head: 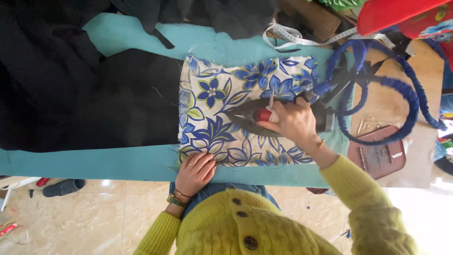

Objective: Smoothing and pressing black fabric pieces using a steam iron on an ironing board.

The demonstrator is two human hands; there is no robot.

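- flower cloth (222, 89), white with blue flowers and green leaves, lies flat on the teal table cover (118, 163), and every place below is told from this cloth
- iron (250, 118), dark and pointy with a red knob, sits on the middle of the flower cloth, its tip pointing to the black side
- right hand (292, 123) is on top of the iron, fingers curled shut around the handle, holding it tight
- left hand (194, 172) lies flat on the near edge of the flower cloth, fingers spread open and pressing down, with nothing held in it
- rings show on the left hand, and a gold watch (176, 200) is on that wrist
- black cloth (71, 94), big and soft, lies right beside the flower cloth on the side the iron tip points to, and it touches that edge
- blue cord (401, 89), thick and loopy, curls on the other side of the flower cloth, behind the iron
- white tape measure (302, 40) lies just past the far edge of the flower cloth
- brown tray (377, 153) sits beyond the blue cord, well away from the flower cloth
- yellow sweater (264, 226) with dark buttons is on the person, below the near edge of the flower cloth
- dark shoe (63, 186) is on the shiny floor, under the table, far from the flower cloth on the black cloth side
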